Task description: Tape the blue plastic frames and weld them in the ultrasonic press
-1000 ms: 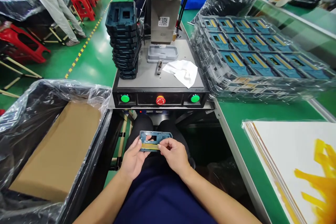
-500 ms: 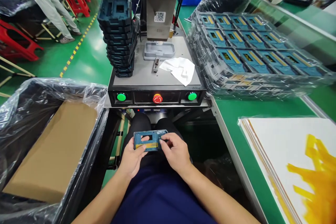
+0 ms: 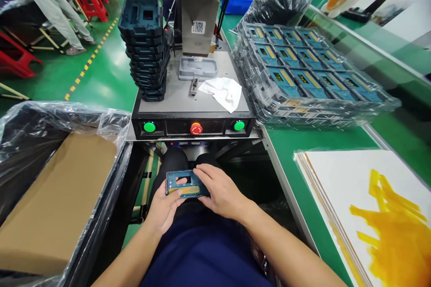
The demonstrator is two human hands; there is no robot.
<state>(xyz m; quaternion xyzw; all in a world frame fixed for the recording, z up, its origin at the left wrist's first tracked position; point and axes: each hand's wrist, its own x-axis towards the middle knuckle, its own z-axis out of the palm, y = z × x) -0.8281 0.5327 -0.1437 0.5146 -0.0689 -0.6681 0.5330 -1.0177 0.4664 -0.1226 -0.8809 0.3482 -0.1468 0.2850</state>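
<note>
Above my lap, a blue plastic housing (image 3: 192,177) with a rectangular window and a yellow strip along its near side is held between both hands. My left hand (image 3: 163,208) grips its left end, thumb on the yellow strip and a finger showing through the window. Wrapped over the right end is my right hand (image 3: 220,190), fingers on the far edge and thumb at the near edge; it hides that end. Straight ahead stands a press (image 3: 199,22) with a grey fixture (image 3: 198,68) under its head.
A stack of dark housings (image 3: 143,31) and a white cloth (image 3: 224,92) lie on the press base. Clear trays of blue housings (image 3: 296,60) sit right. Yellow strips (image 3: 393,233) lie on a white sheet. Left is a plastic-lined bin (image 3: 124,152) holding cardboard (image 3: 57,202).
My right hand has gone from pinching at the housing's right part to wrapping around its right end. The view has shifted slightly, so the surroundings appear further left.
</note>
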